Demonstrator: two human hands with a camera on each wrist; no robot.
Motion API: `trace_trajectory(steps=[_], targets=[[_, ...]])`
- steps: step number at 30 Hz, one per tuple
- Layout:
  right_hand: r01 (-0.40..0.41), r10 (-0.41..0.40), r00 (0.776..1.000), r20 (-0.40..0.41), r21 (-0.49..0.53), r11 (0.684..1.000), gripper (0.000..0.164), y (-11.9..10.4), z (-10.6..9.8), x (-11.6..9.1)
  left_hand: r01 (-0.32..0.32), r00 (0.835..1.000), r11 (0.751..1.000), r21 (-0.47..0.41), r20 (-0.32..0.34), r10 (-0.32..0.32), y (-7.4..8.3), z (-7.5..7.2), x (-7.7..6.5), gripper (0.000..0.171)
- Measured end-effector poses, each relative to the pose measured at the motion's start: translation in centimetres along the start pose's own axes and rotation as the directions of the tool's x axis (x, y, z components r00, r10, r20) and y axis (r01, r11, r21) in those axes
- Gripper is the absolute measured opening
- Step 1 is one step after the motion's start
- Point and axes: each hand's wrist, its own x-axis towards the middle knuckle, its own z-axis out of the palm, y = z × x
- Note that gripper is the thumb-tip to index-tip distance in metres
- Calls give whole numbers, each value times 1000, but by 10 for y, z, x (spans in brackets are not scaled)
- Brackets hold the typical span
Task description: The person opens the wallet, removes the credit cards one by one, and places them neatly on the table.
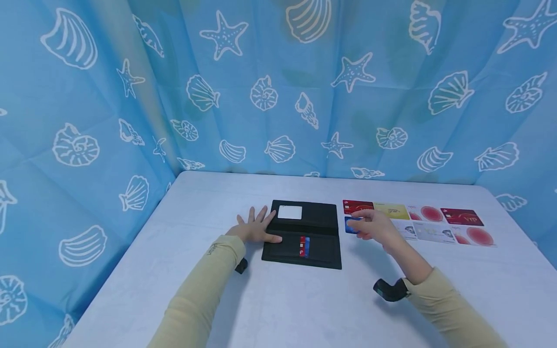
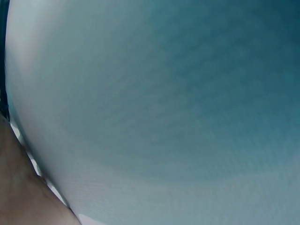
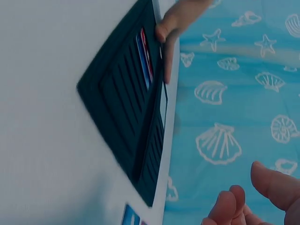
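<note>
A black long wallet (image 1: 322, 253) lies unfolded on the white-covered table. My left hand (image 1: 254, 230) rests with spread fingers over its left edge, the thumb on the lower half. A red card (image 1: 302, 247) and a blue card (image 1: 307, 247) stick out of slots in that half. My right hand (image 1: 375, 226) is over the near left end of the laid-out cards, its fingers at another blue card (image 1: 350, 230). In the right wrist view a gap shows between its thumb (image 3: 274, 185) and fingers, with nothing held. The left wrist view is mostly blurred pale cloth.
Two rows of cards lie right of the wallet, among them a red card (image 1: 352, 205), a yellow card (image 1: 389, 210), a red VIP card (image 1: 462, 217) and a silver card (image 1: 432, 231). A white panel (image 1: 289, 212) shows in the wallet's upper half. A blue seashell curtain (image 1: 304, 150) hangs behind.
</note>
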Motion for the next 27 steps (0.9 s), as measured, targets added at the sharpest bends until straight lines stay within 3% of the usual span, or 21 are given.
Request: trace_trajectory(steps=[7,19,27], targets=[[19,-19,1000,23,11,1000,50,-20,22,-2,8,1000,1000,-1,1,-8,0,0,0,92],[-4,8,994,105,-31,999,36,-23,64,10,8,1000,1000,-5,-5,-8,1,-1,-1,93],[-6,20,987,158,-90,996,35,-27,80,11,6,1000,1000,5,-3,-6,1,-1,-1,93]])
